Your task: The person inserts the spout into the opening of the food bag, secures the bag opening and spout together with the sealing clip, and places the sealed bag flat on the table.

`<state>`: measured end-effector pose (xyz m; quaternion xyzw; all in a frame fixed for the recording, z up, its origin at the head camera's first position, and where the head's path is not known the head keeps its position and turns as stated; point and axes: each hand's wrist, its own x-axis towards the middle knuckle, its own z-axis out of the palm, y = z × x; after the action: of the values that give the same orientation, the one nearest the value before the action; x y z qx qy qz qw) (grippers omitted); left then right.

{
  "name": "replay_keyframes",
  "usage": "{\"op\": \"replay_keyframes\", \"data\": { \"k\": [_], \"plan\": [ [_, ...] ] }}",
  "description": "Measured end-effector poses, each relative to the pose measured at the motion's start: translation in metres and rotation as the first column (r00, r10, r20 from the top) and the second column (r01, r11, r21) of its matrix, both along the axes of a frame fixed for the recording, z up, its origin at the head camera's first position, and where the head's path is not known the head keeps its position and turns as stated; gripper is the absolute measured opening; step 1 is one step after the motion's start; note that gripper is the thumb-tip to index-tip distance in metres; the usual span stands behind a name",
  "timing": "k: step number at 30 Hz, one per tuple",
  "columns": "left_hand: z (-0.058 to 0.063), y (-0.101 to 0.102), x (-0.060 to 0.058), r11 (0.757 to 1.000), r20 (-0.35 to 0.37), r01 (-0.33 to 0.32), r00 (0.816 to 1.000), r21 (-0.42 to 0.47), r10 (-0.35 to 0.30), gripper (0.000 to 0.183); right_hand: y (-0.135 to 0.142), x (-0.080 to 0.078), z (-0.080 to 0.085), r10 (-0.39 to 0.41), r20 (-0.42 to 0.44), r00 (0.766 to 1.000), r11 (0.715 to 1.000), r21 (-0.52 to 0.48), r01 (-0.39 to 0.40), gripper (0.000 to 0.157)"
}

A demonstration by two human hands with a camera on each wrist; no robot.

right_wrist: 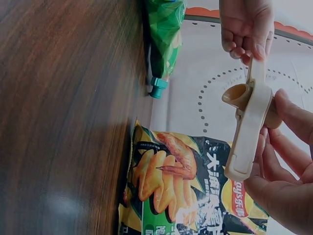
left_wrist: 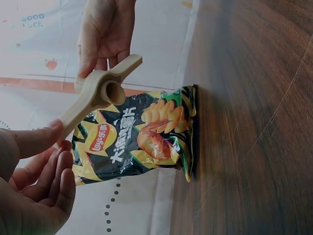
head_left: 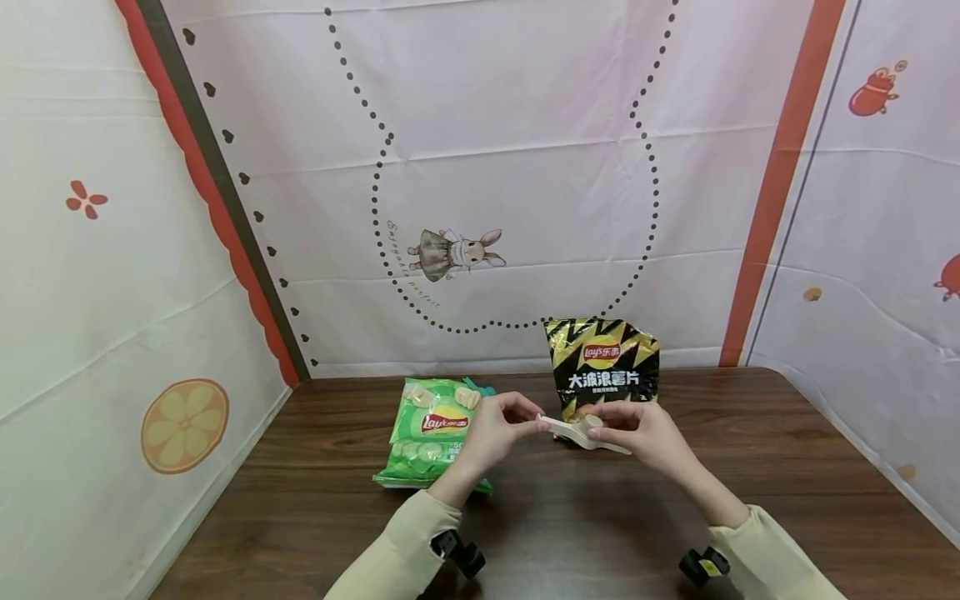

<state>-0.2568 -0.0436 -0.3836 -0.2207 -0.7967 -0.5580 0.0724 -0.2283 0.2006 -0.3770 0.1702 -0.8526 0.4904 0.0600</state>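
A cream plastic bag clip with a round pour spout (left_wrist: 113, 93) is held up between both hands. My left hand (head_left: 491, 437) pinches one end of the clip (head_left: 576, 432) between thumb and fingers. The right hand (head_left: 645, 433) grips the round part at its middle, thumb on one side and fingers on the other, as the right wrist view shows. Behind the clip a black and yellow chip bag (head_left: 603, 362) stands upright, partly hidden by the right hand. Beside my left forearm lies a green chip bag (head_left: 429, 429), with a teal spout (right_wrist: 157, 87) at its far end.
Both bags are on a dark brown wooden table (head_left: 300, 500). A white printed cloth (head_left: 517, 200) hangs behind the table, and more cloth runs along its left and right sides. A small black camera sits at each wrist.
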Motion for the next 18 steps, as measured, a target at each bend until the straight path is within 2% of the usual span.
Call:
{"op": "replay_keyframes", "data": {
  "k": [11,18],
  "plan": [
    [-0.0023,0.0007,0.0015,0.996,-0.049,-0.085,0.995,-0.009,0.085,0.014,-0.0054,-0.0030,-0.0015,-0.013,-0.015,1.000,0.999,0.031,0.013,0.035],
    [-0.0038,0.0044,0.0062,0.995,-0.089,-0.100,0.991,0.017,0.101,0.015,-0.0061,-0.0038,-0.0015,-0.022,-0.014,1.000,0.999,0.043,0.023,0.037]
  ]
}}
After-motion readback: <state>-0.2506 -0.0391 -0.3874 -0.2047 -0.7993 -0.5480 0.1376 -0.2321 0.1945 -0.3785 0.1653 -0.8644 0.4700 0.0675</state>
